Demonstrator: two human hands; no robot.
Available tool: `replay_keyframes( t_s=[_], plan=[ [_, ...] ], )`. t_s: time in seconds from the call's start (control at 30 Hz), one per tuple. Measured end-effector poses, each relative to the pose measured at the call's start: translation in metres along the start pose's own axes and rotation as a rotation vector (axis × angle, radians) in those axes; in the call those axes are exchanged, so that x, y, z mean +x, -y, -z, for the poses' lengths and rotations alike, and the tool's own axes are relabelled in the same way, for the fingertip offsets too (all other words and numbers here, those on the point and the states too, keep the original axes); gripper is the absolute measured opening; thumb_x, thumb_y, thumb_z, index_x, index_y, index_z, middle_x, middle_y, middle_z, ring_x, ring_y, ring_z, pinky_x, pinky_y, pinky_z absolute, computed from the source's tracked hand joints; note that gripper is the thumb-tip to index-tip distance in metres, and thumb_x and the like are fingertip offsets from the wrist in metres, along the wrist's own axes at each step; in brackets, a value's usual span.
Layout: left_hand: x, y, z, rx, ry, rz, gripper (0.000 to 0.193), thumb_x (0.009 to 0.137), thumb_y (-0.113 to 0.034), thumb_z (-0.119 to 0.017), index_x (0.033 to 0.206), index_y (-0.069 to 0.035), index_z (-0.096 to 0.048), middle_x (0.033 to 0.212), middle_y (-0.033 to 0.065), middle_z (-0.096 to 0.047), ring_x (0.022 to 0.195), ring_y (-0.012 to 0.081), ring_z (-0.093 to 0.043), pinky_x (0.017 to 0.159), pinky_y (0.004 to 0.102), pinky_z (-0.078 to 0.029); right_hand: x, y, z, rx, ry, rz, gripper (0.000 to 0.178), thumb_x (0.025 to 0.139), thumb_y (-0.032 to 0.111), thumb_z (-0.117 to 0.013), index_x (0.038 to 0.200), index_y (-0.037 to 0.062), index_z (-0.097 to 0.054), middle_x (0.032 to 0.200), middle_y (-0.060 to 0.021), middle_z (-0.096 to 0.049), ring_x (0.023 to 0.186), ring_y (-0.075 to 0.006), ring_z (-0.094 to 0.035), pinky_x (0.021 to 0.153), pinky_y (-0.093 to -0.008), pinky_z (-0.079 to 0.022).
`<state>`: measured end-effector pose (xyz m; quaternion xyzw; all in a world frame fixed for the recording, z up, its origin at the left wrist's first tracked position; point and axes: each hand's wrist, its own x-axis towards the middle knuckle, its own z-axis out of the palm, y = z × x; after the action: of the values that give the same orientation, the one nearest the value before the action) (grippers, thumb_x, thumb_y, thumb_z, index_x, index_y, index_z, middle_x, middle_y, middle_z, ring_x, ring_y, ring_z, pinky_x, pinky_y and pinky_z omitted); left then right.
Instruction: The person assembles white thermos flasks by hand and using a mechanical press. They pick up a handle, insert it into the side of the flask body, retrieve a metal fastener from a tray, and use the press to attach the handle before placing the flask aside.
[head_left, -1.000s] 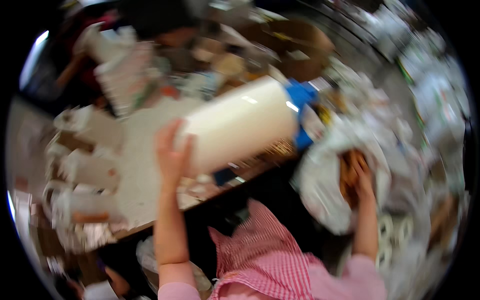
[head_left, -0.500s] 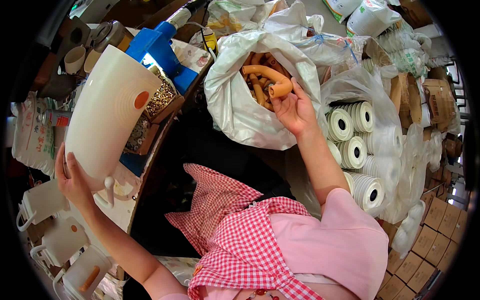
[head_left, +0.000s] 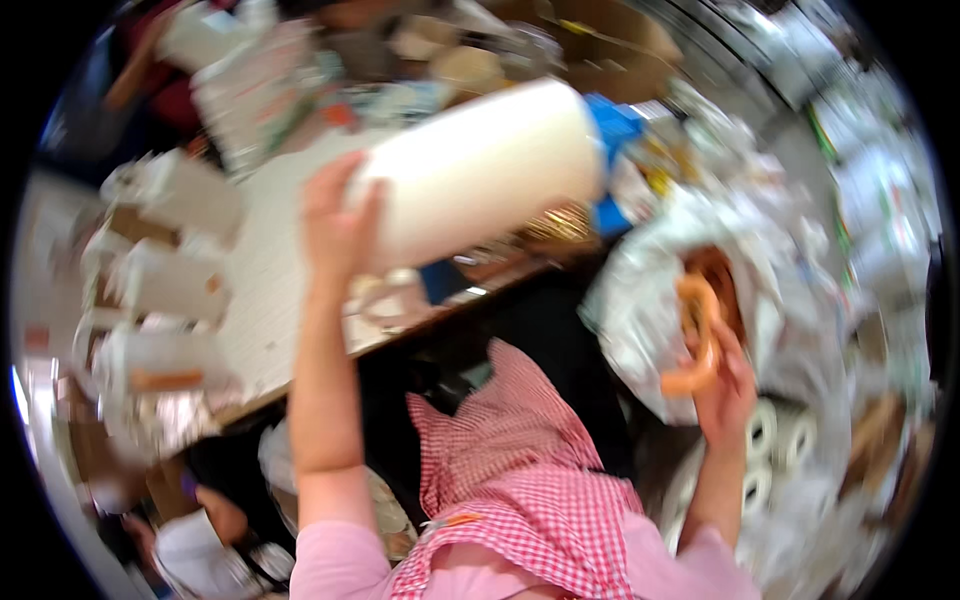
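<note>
My left hand (head_left: 340, 225) is closed on one end of a large, smooth cream jug (head_left: 480, 165), which lies tilted nearly level above the worktable. Motion smears its outline. My right hand (head_left: 728, 385) grips a curved orange handle (head_left: 706, 350) near the opening of a white plastic bag (head_left: 630, 310). More orange pieces (head_left: 718, 270) show inside that bag. Beyond the jug's far end stands a blue machine (head_left: 612, 130), partly hidden. Brass-coloured small parts (head_left: 560, 224) lie in a box below the jug.
Several cream jugs with handles (head_left: 180, 280) stand along the left of the pale worktable (head_left: 265, 330). Stacked white round parts (head_left: 760, 440) sit beyond my right forearm. One person (head_left: 205, 535) is at the lower left, another (head_left: 165, 70) at the upper left. A cardboard box (head_left: 600, 45) stands behind.
The view has turned. The jug has tipped from steep to nearly level, and its orange disc no longer shows. My right hand still holds the orange handle, which is now turned more upright.
</note>
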<state>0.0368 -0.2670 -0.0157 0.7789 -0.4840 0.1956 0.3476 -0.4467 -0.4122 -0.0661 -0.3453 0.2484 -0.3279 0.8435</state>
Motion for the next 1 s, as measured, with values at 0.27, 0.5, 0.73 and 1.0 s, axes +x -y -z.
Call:
replay_keyframes(
  t_s=[0.27, 0.5, 0.73, 1.0],
  plan=[
    [-0.005, -0.03, 0.016, -0.087, 0.014, 0.136, 0.04, 0.083, -0.035, -0.073, 0.112, -0.009, -0.071, 0.122, 0.0088, -0.067, 0.12, 0.0289, -0.056, 0.1, 0.0446, -0.044, 0.015, -0.017, -0.057, -1.126, 0.056, 0.294, 0.034, 0.082, -0.009, -0.06, 0.113, 0.0043, -0.061, 0.095, -0.0098, -0.064, 0.089, -0.0181, -0.067, 0.086, -0.0331, -0.053],
    [-0.007, -0.022, 0.022, -0.056, 0.022, 0.06, 0.045, 0.082, -0.037, -0.074, 0.117, -0.009, -0.068, 0.123, 0.0101, -0.064, 0.117, 0.0316, -0.058, 0.099, 0.0455, -0.046, 0.076, 0.023, -0.134, -1.618, 0.42, 0.624, 0.029, 0.074, 0.006, -0.072, 0.101, 0.0027, -0.064, 0.094, -0.013, -0.057, 0.062, -0.02, -0.056, 0.061, -0.0312, -0.047],
    [-0.011, -0.01, 0.011, -0.133, -0.025, 0.096, 0.048, 0.078, -0.041, -0.076, 0.114, -0.011, -0.066, 0.122, 0.0059, -0.065, 0.121, 0.0258, -0.057, 0.1, 0.0449, -0.043, 0.139, 0.029, -0.301, -1.225, 0.535, 0.056, 0.027, 0.081, -0.001, -0.061, 0.108, 0.0016, -0.059, 0.084, -0.0033, -0.06, 0.063, -0.0069, -0.055, 0.054, -0.0214, -0.044],
    [-0.018, -0.007, 0.013, -0.262, -0.041, 0.225, 0.052, 0.075, -0.045, -0.078, 0.116, -0.014, -0.067, 0.124, 0.002, -0.065, 0.127, 0.0207, -0.052, 0.104, 0.0454, -0.036, 0.225, -0.012, -0.38, -1.793, 0.693, -0.018, 0.027, 0.095, 0.028, -0.066, 0.1, 0.0016, -0.067, 0.073, -0.0005, -0.058, 0.063, -0.0064, -0.054, 0.057, -0.0227, -0.045]
  ],
)
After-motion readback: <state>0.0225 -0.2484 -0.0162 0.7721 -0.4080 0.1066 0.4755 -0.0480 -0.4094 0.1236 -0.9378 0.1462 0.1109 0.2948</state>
